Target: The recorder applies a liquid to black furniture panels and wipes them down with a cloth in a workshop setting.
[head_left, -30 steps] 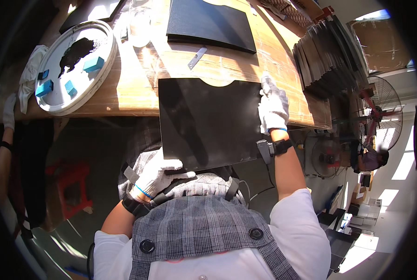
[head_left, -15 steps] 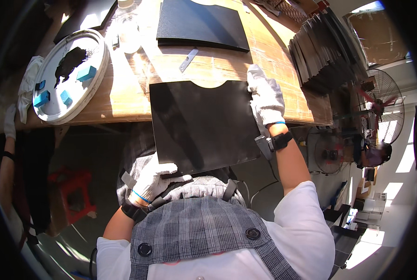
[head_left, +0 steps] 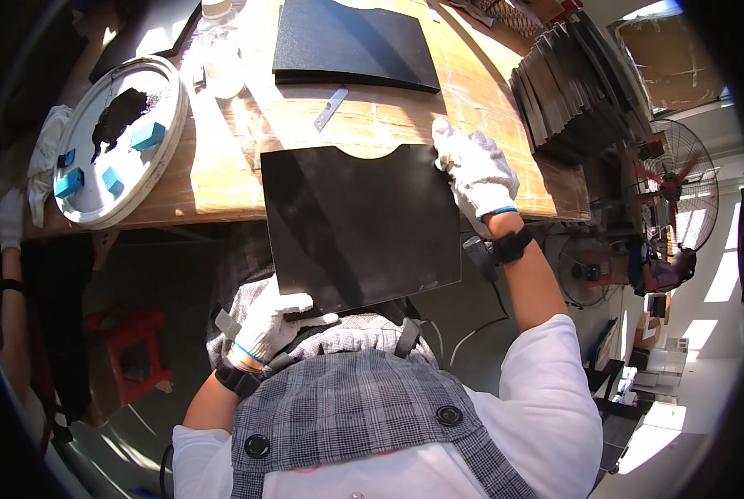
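A flat black panel [head_left: 359, 229] with a rounded notch in its far edge leans from the table's front edge down toward my lap. My left hand [head_left: 272, 320], in a white glove, grips its near left corner, thumb and a finger showing past the lower edge. My gloved right hand [head_left: 476, 170] is closed against the panel's right side by the far corner; what its fingers hold, if anything, is hidden. Beyond the panel a small metal plate with holes [head_left: 331, 109] lies on the wooden table [head_left: 230, 195], before stacked black notched panels [head_left: 355, 46].
A round white lid [head_left: 168, 170] at left carries black paint and several blue sponge blocks [head_left: 147, 135]. A clear bottle [head_left: 222, 58] stands beside it. Many panels [head_left: 576, 87] stand upright at right. Another person's gloved hand [head_left: 12, 218] shows far left; a red stool [head_left: 126, 349] is below.
My right hand has shifted slightly at the panel's far right corner, its wrist tilting outward away from the edge. My left hand and the panel stay nearly in place; the view moved slightly.
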Available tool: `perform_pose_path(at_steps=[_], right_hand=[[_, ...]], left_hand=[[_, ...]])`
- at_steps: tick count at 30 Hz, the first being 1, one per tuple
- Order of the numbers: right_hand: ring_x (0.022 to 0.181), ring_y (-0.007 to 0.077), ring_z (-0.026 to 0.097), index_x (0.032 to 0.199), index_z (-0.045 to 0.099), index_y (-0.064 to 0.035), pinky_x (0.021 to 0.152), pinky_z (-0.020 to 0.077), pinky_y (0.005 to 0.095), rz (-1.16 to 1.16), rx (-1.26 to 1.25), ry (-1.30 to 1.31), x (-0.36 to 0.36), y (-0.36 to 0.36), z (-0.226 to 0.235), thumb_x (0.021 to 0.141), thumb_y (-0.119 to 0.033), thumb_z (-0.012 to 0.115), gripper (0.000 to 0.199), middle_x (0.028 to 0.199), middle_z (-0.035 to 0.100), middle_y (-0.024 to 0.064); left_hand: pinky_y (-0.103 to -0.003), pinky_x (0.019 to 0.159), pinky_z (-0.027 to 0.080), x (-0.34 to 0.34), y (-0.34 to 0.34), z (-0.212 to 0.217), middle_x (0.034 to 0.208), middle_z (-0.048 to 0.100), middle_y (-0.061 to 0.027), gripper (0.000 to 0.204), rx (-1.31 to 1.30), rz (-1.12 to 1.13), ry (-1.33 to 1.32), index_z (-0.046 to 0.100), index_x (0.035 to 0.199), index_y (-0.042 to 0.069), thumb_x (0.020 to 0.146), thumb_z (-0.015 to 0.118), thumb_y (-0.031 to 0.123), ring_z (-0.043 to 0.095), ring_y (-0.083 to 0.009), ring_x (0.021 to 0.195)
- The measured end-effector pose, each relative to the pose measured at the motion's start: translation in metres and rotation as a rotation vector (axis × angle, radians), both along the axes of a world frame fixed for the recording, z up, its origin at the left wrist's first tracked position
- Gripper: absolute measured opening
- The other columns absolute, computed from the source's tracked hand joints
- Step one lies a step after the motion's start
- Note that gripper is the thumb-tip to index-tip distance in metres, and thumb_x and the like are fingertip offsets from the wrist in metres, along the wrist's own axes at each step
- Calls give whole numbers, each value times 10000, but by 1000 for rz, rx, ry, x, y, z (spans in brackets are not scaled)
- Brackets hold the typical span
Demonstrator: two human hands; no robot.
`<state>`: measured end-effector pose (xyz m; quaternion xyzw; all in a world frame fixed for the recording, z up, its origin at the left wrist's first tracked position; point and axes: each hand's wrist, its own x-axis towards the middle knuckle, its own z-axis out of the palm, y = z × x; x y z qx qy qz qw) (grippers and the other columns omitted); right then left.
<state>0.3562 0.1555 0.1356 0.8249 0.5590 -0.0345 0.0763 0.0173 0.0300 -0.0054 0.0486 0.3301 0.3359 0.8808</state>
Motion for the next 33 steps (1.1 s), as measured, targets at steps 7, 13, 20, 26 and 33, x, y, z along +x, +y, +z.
perform_pose_path(at_steps=[7,13,20,26,33], right_hand=[[1132,315,645,1102,702,-151,967,476,489,175,105,-122,12,6,-14,1005,-585,367,557,1146,707,101],[1139,295,640,1160,665,-157,955,482,477,-110,-52,252,24,12,-10,968,-610,428,547,1224,680,133],[1156,334,628,1231,620,-122,948,504,452,-23,-7,113,16,14,-3,993,-484,466,460,1253,629,187],[1132,338,624,1234,645,-141,925,518,437,93,28,162,36,8,-6,1012,-375,489,358,1228,639,195],[1048,318,614,1142,675,-187,887,536,416,284,30,-108,-33,-48,-36,925,-252,582,245,1082,645,90]], left_hand=[[-721,958,531,0,0,-4,985,688,-102,187,-11,2,17,668,1078,33,920,575,-4,700,-285,942],[-721,950,534,-1,-1,-2,980,687,-113,170,10,-5,16,665,1071,29,935,565,5,699,-293,929],[-719,960,529,-1,-1,-5,1023,686,-114,202,-39,13,-28,662,1086,39,914,572,-13,696,-308,1001],[-720,959,527,-2,-2,-12,1071,685,-125,242,-41,10,-12,653,1130,33,904,581,-13,681,-329,1061],[-734,980,504,-2,-1,-13,1077,688,-135,257,-27,-13,7,651,1138,37,901,575,-25,674,-353,1076]])
